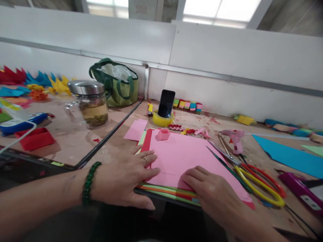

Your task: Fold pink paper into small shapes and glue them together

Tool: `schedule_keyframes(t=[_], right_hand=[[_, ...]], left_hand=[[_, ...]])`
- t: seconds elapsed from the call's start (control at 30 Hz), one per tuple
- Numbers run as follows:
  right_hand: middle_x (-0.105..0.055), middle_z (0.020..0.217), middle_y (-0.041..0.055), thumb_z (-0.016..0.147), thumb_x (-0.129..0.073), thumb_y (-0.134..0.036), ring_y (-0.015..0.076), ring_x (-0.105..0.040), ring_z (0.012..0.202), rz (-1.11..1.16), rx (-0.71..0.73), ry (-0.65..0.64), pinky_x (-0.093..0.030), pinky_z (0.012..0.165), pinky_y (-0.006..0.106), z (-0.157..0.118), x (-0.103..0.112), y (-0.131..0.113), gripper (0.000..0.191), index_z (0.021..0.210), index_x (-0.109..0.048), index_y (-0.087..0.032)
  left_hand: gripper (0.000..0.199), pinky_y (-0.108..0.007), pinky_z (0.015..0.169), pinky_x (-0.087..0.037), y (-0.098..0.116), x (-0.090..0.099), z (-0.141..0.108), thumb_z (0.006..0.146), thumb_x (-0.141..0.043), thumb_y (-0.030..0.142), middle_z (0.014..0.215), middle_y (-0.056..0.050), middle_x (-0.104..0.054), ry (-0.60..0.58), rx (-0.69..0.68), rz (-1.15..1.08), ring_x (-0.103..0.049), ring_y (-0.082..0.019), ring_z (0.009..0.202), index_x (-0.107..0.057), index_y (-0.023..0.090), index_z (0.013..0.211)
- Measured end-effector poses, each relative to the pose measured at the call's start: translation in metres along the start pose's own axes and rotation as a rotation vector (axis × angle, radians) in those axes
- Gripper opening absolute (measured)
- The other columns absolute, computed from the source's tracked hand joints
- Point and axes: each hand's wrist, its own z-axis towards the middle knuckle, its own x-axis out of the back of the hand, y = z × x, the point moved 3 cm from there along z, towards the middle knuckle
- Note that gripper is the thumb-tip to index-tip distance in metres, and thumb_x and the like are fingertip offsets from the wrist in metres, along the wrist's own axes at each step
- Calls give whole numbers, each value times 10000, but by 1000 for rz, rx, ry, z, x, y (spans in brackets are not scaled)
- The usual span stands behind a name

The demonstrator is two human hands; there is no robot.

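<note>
A sheet of pink paper (181, 151) tops a stack of coloured papers at the table's front edge. My left hand (126, 173), with a green bead bracelet, lies across the stack's left side, fingers spread and thumb over the front edge. Near the front of the pink sheet rests my right hand (212, 188), its fingers bent and pressed together; whatever is under them is hidden. A faint line runs across the pink between the hands. Farther back on the sheet sits a small folded pink paper box (164, 134). Red paper (146, 140) shows beside my left fingers.
Scissors (236, 161) and a green pen-like tool (232, 173) lie along the right. Behind them is a pink glue gun (234, 137). A phone (166, 102) leans in a yellow tape roll (163, 119). At left stand a glass tea jar (92, 107) and a green bag (123, 87).
</note>
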Motion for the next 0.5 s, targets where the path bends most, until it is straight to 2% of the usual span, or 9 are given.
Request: schedule_keyframes(t=[0.1,0.17,0.27,0.37,0.5], right_hand=[[-649,856,46,768,-547,4,206,-559,781,-112,9,-80,-463,621,300,12,4,-9,294,957,-651,-195],[-647,908,57,807,-560,-44,212,-554,812,-152,78,-87,-465,634,300,21,5,-16,304,1057,-630,-203],[-645,976,76,865,-553,-112,211,-552,854,-155,205,-67,-484,697,309,29,2,-21,243,1091,-612,-177],[-650,947,83,884,-533,-114,206,-562,845,-164,266,-47,-496,726,319,23,-4,-15,195,1056,-620,-144],[-657,888,91,894,-446,-80,209,-580,812,-167,257,66,-499,692,324,0,-4,1,220,976,-640,-145]], left_hand=[[674,-438,965,-354,3,-4,-2,783,-488,711,1208,-152,-576,1,24,-6,-523,-329,1098,-586,192,1202],[681,-428,949,-365,5,-6,0,767,-502,720,1159,-141,-596,1,22,-18,-542,-310,1043,-590,189,1186],[675,-429,948,-368,6,-7,2,761,-521,712,1151,-137,-599,17,11,-17,-538,-309,1045,-588,185,1177],[669,-462,979,-346,4,-8,-3,772,-519,699,1193,-140,-586,16,31,-3,-515,-330,1109,-574,186,1198],[604,-508,1055,-266,0,-7,-15,795,-519,666,1221,-121,-579,3,92,-6,-486,-332,1172,-584,210,1185]])
